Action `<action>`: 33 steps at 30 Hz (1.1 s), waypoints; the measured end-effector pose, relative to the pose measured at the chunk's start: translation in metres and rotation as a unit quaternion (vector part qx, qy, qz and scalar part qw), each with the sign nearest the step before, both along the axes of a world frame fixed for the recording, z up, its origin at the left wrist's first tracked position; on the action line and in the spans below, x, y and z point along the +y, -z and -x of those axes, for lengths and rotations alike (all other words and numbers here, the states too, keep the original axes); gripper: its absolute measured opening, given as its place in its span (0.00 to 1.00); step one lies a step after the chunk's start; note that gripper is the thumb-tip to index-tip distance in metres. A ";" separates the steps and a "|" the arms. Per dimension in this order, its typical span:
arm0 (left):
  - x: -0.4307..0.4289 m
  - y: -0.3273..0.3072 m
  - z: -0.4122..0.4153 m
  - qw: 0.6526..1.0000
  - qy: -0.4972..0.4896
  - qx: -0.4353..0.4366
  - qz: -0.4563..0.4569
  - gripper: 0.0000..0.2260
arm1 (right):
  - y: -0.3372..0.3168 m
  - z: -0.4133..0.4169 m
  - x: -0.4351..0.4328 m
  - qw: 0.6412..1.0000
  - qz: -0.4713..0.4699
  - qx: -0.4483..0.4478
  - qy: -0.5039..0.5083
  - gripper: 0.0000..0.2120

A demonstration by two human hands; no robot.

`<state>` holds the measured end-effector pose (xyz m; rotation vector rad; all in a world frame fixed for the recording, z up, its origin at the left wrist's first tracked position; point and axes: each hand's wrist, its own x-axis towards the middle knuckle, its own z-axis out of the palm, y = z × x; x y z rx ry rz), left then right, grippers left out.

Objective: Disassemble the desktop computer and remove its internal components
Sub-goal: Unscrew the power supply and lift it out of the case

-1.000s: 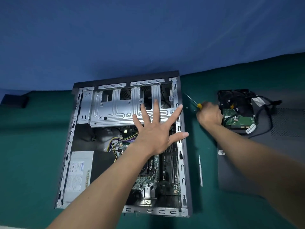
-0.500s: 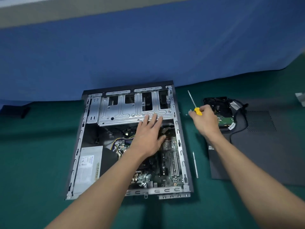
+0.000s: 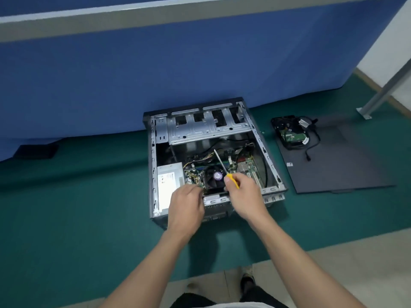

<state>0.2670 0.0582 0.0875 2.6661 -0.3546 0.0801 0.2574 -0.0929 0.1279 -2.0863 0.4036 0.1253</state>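
An open desktop case (image 3: 153, 174) lies on its side on the green table. Inside are a silver drive cage (image 3: 200, 132), a grey power supply (image 3: 168, 185), a green motherboard (image 3: 243, 166) and a black CPU fan (image 3: 214, 177) with a purple centre. My right hand (image 3: 243, 192) is shut on a yellow-handled screwdriver (image 3: 222, 164) whose shaft points up over the fan. My left hand (image 3: 185, 202) hovers at the case's near edge beside the fan, fingers curled; what it touches is hidden.
A black side panel (image 3: 347, 172) lies right of the case, with a removed hard drive (image 3: 291, 135) and its black cables on it. A blue partition (image 3: 178, 74) stands behind. A metal post (image 3: 378, 94) is at far right. A dark object (image 3: 36, 151) sits far left.
The view has pulled back and up. My right hand brought the screwdriver from the table right of the case to over the fan. My left hand left the drive cage and came to the near edge.
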 end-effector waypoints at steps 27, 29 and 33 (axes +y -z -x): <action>0.022 0.002 0.044 0.595 -0.378 0.371 0.604 0.20 | 0.062 0.114 0.095 0.881 -0.417 0.201 0.093 0.12; 0.023 0.001 0.044 0.587 -0.374 0.371 0.615 0.19 | 0.062 0.112 0.096 0.873 -0.433 0.200 0.103 0.13; 0.024 0.001 0.044 0.580 -0.371 0.370 0.624 0.18 | 0.061 0.108 0.097 0.849 -0.476 0.200 0.113 0.14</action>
